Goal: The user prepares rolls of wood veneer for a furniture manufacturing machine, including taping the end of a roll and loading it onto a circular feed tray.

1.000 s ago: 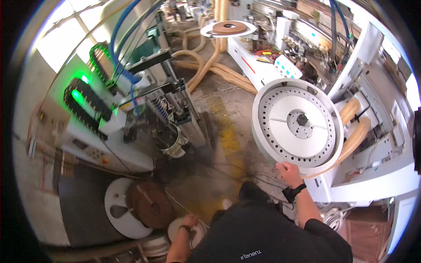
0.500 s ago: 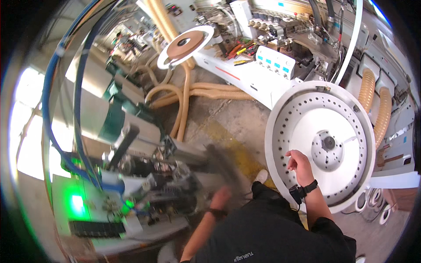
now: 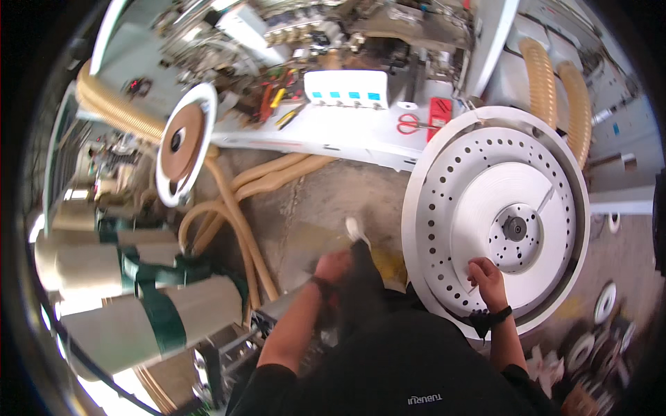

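At the right of the view, a large white round drum (image 3: 479, 204) is seen with its face turned up toward the camera. A ring of dark holes is borne near its raised rim, and a dark-centred hub (image 3: 515, 229) is set in the middle. No long axis is given by the round outline; a straight groove is noted instead, running from upper right toward lower left, its lower end close to the right hand (image 3: 488, 283).

By the right hand, the lower left part of the drum's face is overlapped; the hub lies up and to the right of it. Its fingers are curled inward. Contact with the face cannot be confirmed, nor can anything gripped be made out. The left hand (image 3: 334, 265) is blurred and held well apart, left of the drum; its fingers appear bent, but whether anything is held cannot be told. The right hand is thus the nearer one.

Beyond the drum's upper left edge, red-handled scissors (image 3: 409, 124) are laid on a white bench (image 3: 312, 141), near a panel with blue displays (image 3: 347, 80). Farther left, a brown coil (image 3: 193, 142) is carried on a tilted white disc (image 3: 206, 104).
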